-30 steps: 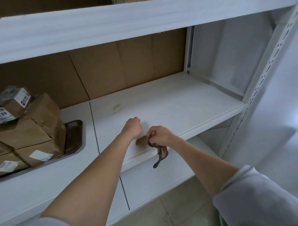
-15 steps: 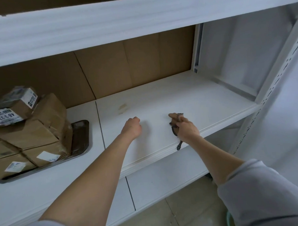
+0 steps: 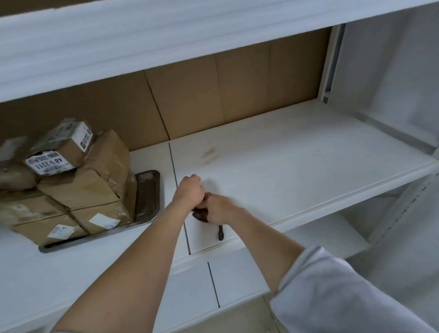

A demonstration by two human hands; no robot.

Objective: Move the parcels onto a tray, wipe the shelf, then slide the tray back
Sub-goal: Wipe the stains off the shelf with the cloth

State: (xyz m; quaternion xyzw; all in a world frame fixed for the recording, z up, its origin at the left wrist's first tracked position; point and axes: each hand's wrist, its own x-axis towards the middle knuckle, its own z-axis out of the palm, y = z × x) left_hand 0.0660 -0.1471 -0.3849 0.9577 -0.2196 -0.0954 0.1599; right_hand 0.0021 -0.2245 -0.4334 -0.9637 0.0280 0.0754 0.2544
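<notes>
Sweeping back leftward, the right hand (image 3: 217, 208) has carried the dark brown cloth (image 3: 199, 215) across the white shelf (image 3: 301, 178) until it meets the left hand (image 3: 189, 189). Half a second ago the two hands were clearly apart, with the cloth further to the right. A second ago they were close together as they are now, so this looks like one return stroke in a back-and-forth wipe along the front of the board. The right hand's fingers are curled tightly round the bunched cloth, and a thin tail of it trails towards the shelf's front edge. The left hand has stayed where it was, just right of the seam (image 3: 175, 168) between the two boards. It is balled into a fist resting on the surface, with nothing visible inside it. The parcels (image 3: 85, 188) are already stacked on the metal tray (image 3: 149, 191), which sits on the left board well clear of the hands, so the first step appears finished and the wiping is under way. A faint yellowish stain (image 3: 209, 153) further back on the right board lies beyond the strip being wiped, as does most of that board's rear and right side. Wiping therefore probably has some way to go before the tray can be slid back.
</notes>
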